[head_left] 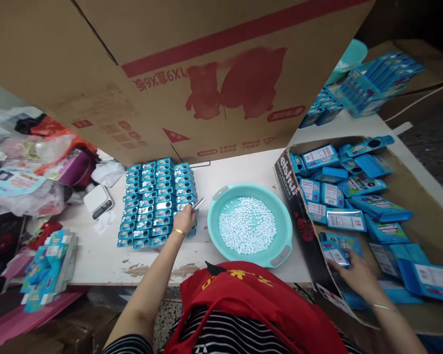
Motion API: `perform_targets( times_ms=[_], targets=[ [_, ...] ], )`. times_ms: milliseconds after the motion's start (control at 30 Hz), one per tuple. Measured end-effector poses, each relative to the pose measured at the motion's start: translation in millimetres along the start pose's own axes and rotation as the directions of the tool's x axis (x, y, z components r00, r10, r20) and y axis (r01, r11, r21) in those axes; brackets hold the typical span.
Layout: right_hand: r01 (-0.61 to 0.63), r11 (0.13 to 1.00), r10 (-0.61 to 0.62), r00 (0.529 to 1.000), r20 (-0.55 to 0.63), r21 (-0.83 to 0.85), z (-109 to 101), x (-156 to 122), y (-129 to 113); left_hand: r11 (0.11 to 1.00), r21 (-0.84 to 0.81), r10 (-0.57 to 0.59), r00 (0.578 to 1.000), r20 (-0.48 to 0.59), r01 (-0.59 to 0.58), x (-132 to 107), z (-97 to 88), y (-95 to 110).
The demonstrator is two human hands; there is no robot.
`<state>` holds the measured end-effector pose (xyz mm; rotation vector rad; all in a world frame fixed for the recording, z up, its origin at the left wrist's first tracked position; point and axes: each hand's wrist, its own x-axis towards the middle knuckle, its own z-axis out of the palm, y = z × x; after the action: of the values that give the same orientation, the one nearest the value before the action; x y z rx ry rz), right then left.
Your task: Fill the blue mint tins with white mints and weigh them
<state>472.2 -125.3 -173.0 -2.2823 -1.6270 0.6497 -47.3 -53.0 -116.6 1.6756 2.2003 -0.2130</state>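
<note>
My left hand (185, 219), wearing a gold bangle, is closed around a short, shiny metal tool (198, 203); its exact kind is hidden by my fingers. It hovers at the right edge of tightly packed rows of small blue boxes (147, 206), which stand with round holes facing up. White pieces show in some of the holes. To the right is a turquoise basin (214, 216) with many small white candies (248, 226). Inside the open carton, my right hand (356, 275) grips a blue candy box (335, 255) near the carton's left wall.
A black-sided carton (299, 221) with many loose blue boxes fills the right side. A tall cardboard box (206, 73) walls off the back. Far left are a white scale (98, 200), plastic bags (40, 152) and flat blue cartons (49, 265). More blue boxes (380, 81) stand back right.
</note>
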Motion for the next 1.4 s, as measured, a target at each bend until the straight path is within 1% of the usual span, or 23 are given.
perform_targets(
  times_ms=[67,167,267,333,467,533,633,700,767,833,900,933,967,1000,1033,1067,1100,1133,1167,1200,1267,1333,1400],
  targets=[
    [-0.040,0.998,0.038,0.999,0.037,0.048,1,0,-1,1.000,0.019,0.002,1.000,-0.005,-0.002,9,-5.0,2],
    [-0.106,0.985,0.094,0.992,0.089,0.138,4,6,-4,0.999,0.033,0.000,0.999,-0.050,0.002,27,-14.1,7],
    [-0.138,0.976,0.120,0.986,0.115,0.170,7,12,-7,0.999,0.042,-0.021,0.997,-0.081,0.024,46,-20.8,10],
    [-0.139,0.977,0.120,0.986,0.117,0.164,7,15,-7,0.998,0.048,-0.029,0.997,-0.076,0.033,54,-21.9,9],
    [-0.137,0.974,0.121,0.988,0.101,0.180,9,15,-4,0.998,0.055,-0.012,0.998,-0.059,0.016,58,-20.6,7],
    [-0.133,0.973,0.117,0.989,0.095,0.189,11,15,0,0.999,0.051,-0.005,0.997,-0.081,0.009,64,-22.1,8],
    [-0.104,0.976,0.087,0.992,0.091,0.193,14,18,7,0.999,0.044,-0.018,0.990,-0.142,0.024,85,-28.6,8],
    [-0.075,0.980,0.062,0.996,0.071,0.183,14,20,10,0.999,0.039,-0.029,0.986,-0.164,0.035,101,-35.0,8],
    [-0.056,0.984,0.053,0.998,0.025,0.171,6,21,6,0.999,0.030,-0.019,0.986,-0.164,0.024,113,-42.0,7],
    [-0.051,0.979,0.065,0.996,-0.063,0.199,-9,19,-8,1.000,0.009,0.026,0.985,-0.170,-0.025,115,-47.7,12],
    [-0.039,0.948,0.104,0.975,-0.194,0.316,-28,16,-32,0.993,-0.029,0.106,0.976,-0.191,-0.114,111,-48.6,22],
    [-0.054,0.910,0.163,0.958,-0.234,0.411,-37,17,-46,0.984,-0.054,0.159,0.967,-0.197,-0.172,108,-46.2,28],
    [-0.088,0.836,0.247,0.942,-0.228,0.542,-44,19,-60,0.969,-0.080,0.213,0.957,-0.198,-0.232,104,-41.7,36],
    [-0.129,0.706,0.338,0.925,-0.171,0.697,-49,22,-73,0.936,-0.118,0.305,0.932,-0.198,-0.331,99,-35.1,46],
    [-0.153,0.543,0.371,0.926,-0.073,0.826,-52,24,-85,0.875,-0.166,0.425,0.886,-0.184,-0.454,92,-27.0,56],
    [-0.162,0.384,0.356,0.934,0.016,0.909,-54,26,-95,0.811,-0.191,0.533,0.833,-0.147,-0.552,85,-17.9,67],
    [-0.179,0.242,0.315,0.944,0.097,0.954,-54,26,-103,0.751,-0.197,0.626,0.774,-0.094,-0.631,77,-8.4,79],
    [-0.207,0.118,0.263,0.950,0.170,0.971,-52,24,-110,0.708,-0.185,0.689,0.724,-0.031,-0.682,69,1.3,90],
    [-0.246,0.019,0.212,0.948,0.236,0.969,-50,20,-116,0.693,-0.154,0.716,0.698,0.032,-0.704,62,10.7,102],
    [-0.293,-0.057,0.170,0.939,0.299,0.954,-46,14,-120,0.697,-0.112,0.716,0.693,0.081,-0.708,58,19.9,113],
    [-0.389,-0.156,0.110,0.907,0.407,0.908,-37,0,-126,0.731,-0.032,0.680,0.724,0.117,-0.681,56,36.8,130],
    [-0.476,-0.195,0.041,0.870,0.492,0.858,-29,-17,-130,0.761,0.031,0.641,0.758,0.125,-0.648,61,51.8,142],
    [-0.558,-0.192,-0.066,0.828,0.556,0.808,-24,-32,-132,0.758,0.083,0.632,0.760,0.148,-0.647,65,64.7,150]
  ],
)
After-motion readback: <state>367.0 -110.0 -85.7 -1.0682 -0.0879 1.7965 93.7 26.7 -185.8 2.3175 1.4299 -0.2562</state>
